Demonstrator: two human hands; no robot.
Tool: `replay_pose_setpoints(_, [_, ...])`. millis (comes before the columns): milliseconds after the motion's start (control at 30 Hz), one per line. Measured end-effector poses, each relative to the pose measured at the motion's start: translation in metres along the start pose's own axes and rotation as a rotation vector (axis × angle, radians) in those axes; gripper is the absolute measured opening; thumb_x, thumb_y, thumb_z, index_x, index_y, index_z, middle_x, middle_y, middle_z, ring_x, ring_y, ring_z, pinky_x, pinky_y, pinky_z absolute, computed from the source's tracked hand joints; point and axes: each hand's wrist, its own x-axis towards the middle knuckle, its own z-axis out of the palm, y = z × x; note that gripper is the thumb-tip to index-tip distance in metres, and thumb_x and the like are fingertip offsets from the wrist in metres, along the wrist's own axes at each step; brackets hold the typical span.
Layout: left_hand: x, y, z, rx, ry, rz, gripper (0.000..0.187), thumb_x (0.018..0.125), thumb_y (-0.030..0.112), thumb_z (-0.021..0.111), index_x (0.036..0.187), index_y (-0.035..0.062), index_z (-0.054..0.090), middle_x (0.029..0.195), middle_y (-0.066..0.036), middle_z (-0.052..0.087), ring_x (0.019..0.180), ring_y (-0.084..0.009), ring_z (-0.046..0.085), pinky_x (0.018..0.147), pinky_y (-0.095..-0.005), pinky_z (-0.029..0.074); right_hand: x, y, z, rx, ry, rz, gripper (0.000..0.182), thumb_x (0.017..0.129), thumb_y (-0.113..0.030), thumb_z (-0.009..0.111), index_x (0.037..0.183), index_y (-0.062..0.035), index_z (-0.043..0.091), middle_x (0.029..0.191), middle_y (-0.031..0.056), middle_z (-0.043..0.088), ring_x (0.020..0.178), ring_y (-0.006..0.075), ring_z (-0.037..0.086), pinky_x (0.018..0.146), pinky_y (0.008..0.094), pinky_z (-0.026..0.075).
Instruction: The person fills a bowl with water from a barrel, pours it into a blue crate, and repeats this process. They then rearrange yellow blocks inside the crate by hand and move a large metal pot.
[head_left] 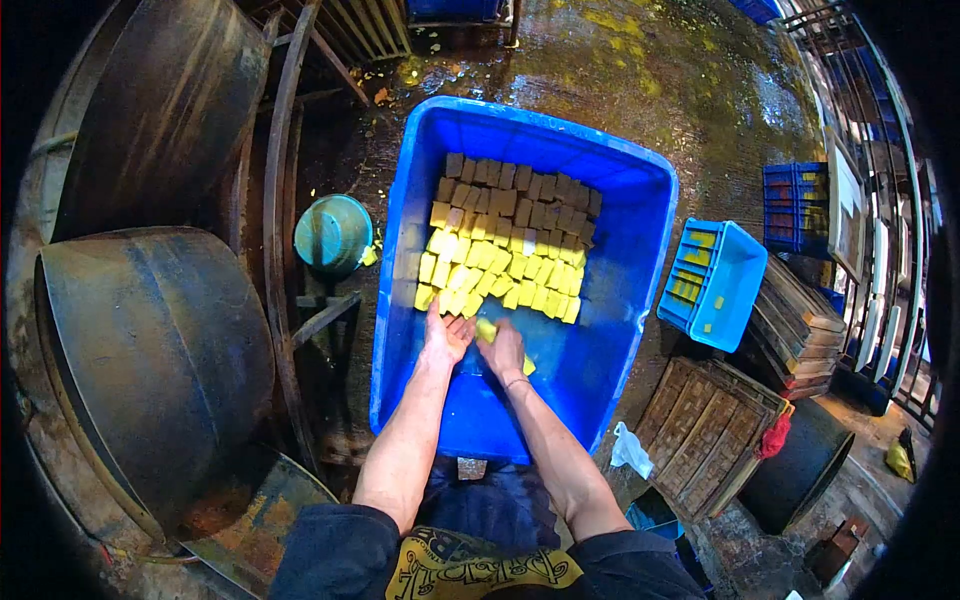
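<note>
A large blue tub (640,180) stands in front of me with shallow liquid in its near part. Rows of yellow blocks (500,255) that look like tofu are packed together inside; the far rows lie in shadow. My left hand (453,333) is at the near left edge of the rows, fingers stretched out, palm partly turned up. Beside it, my right hand (505,352) grips a yellow tofu block (486,329) between thumb and fingers. Another yellow piece (529,367) shows just right of that hand, partly hidden.
Left of the tub sit a round green-blue bucket (333,235) and a large metal drum (160,350). To the right are a light blue crate (735,290) with yellow blocks, stacked wooden frames (700,430) and a white plastic bag (630,450). The floor (600,50) looks wet.
</note>
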Motion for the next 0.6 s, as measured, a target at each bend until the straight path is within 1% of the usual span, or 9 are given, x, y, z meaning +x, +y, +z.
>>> replay_pose_setpoints(67, [0.002, -0.001, 0.000, 0.067, 0.059, 0.024, 0.085, 0.077, 0.068, 0.049, 0.127, -0.0011, 0.040, 0.126, -0.019, 0.046, 0.109, -0.0289, 0.049, 0.077, -0.0350, 0.044, 0.005, -0.011, -0.006, 0.209, 0.239, 0.123, 0.035, 0.069, -0.021, 0.070, 0.091, 0.0029, 0.056, 0.086, 0.0253, 0.062, 0.079, 0.0399, 0.061, 0.069, 0.0432, 0.050])
replay_pose_setpoints(100, [0.003, -0.003, -0.003, 0.102, 0.037, 0.042, 0.090, 0.075, 0.070, 0.049, 0.128, -0.0015, 0.039, 0.129, -0.019, 0.043, 0.110, -0.0293, 0.049, 0.083, -0.0366, 0.043, 0.010, -0.012, -0.002, 0.188, 0.324, 0.096, 0.038, 0.069, -0.020, 0.069, 0.096, 0.0039, 0.057, 0.085, 0.0246, 0.063, 0.074, 0.0385, 0.063, 0.067, 0.0417, 0.051])
replay_pose_setpoints(200, [0.000, -0.008, -0.004, 0.119, -0.017, 0.067, 0.098, 0.073, 0.072, 0.052, 0.133, -0.0022, 0.030, 0.133, -0.021, 0.037, 0.114, -0.0311, 0.045, 0.092, -0.0395, 0.040, 0.016, -0.029, 0.002, 0.340, 0.408, -0.017, 0.042, 0.068, -0.018, 0.069, 0.101, 0.0051, 0.057, 0.089, 0.0240, 0.064, 0.077, 0.0356, 0.064, 0.070, 0.0401, 0.051])
replay_pose_setpoints(233, [-0.001, -0.011, -0.001, 0.122, -0.018, 0.066, 0.098, 0.073, 0.072, 0.052, 0.133, -0.0022, 0.030, 0.133, -0.021, 0.037, 0.114, -0.0311, 0.045, 0.092, -0.0395, 0.040, 0.013, -0.032, -0.001, 0.448, 0.273, 0.029, 0.043, 0.071, -0.013, 0.062, 0.109, 0.0053, 0.056, 0.095, 0.0232, 0.064, 0.086, 0.0323, 0.064, 0.076, 0.0379, 0.050])
replay_pose_setpoints(300, [-0.008, -0.020, 0.008, -0.044, 0.075, 0.022, 0.109, 0.069, 0.072, 0.057, 0.138, -0.0023, 0.018, 0.137, -0.023, 0.029, 0.123, -0.0334, 0.037, 0.103, -0.0422, 0.032, 0.006, -0.036, -0.008, 0.473, 0.272, 0.020, 0.042, 0.072, -0.010, 0.058, 0.111, 0.0044, 0.056, 0.097, 0.0231, 0.064, 0.089, 0.0321, 0.063, 0.078, 0.0370, 0.050])
replay_pose_setpoints(367, [-0.006, -0.024, 0.012, -0.135, 0.011, -0.037, 0.112, 0.068, 0.072, 0.059, 0.139, -0.0023, 0.013, 0.138, -0.024, 0.028, 0.125, -0.0345, 0.034, 0.105, -0.0426, 0.030, 0.003, -0.032, -0.013, 0.551, 0.229, -0.020, 0.044, 0.071, -0.004, 0.048, 0.114, 0.0010, 0.058, 0.099, 0.0229, 0.063, 0.092, 0.0326, 0.062, 0.081, 0.0353, 0.049])
replay_pose_setpoints(467, [0.000, -0.027, 0.016, -0.255, -0.120, -0.058, 0.115, 0.067, 0.070, 0.061, 0.140, -0.0017, 0.007, 0.139, -0.026, 0.026, 0.128, -0.0388, 0.032, 0.106, -0.0453, 0.028, 0.000, -0.007, -0.030, 0.283, 0.253, -0.194, 0.042, 0.068, -0.004, 0.051, 0.108, 0.0008, 0.061, 0.097, 0.0227, 0.063, 0.089, 0.0331, 0.062, 0.080, 0.0356, 0.049])
replay_pose_setpoints(533, [-0.009, -0.021, 0.024, -0.230, -0.186, -0.015, 0.114, 0.068, 0.069, 0.061, 0.140, -0.0005, 0.005, 0.139, -0.026, 0.026, 0.124, -0.0416, 0.036, 0.104, -0.0478, 0.030, -0.005, 0.010, -0.043, 0.161, 0.331, -0.108, 0.033, 0.066, -0.002, 0.053, 0.097, 0.0004, 0.064, 0.089, 0.0207, 0.064, 0.081, 0.0322, 0.062, 0.078, 0.0369, 0.049])
replay_pose_setpoints(600, [-0.005, -0.021, 0.021, -0.244, -0.168, -0.015, 0.112, 0.070, 0.067, 0.061, 0.140, 0.0006, 0.005, 0.140, -0.026, 0.025, 0.122, -0.0431, 0.039, 0.104, -0.0493, 0.028, -0.011, 0.023, -0.054, -0.015, 0.133, 0.050, 0.033, 0.069, -0.006, 0.058, 0.102, -0.0012, 0.061, 0.103, 0.0179, 0.060, 0.100, 0.0332, 0.055, 0.086, 0.0413, 0.045])
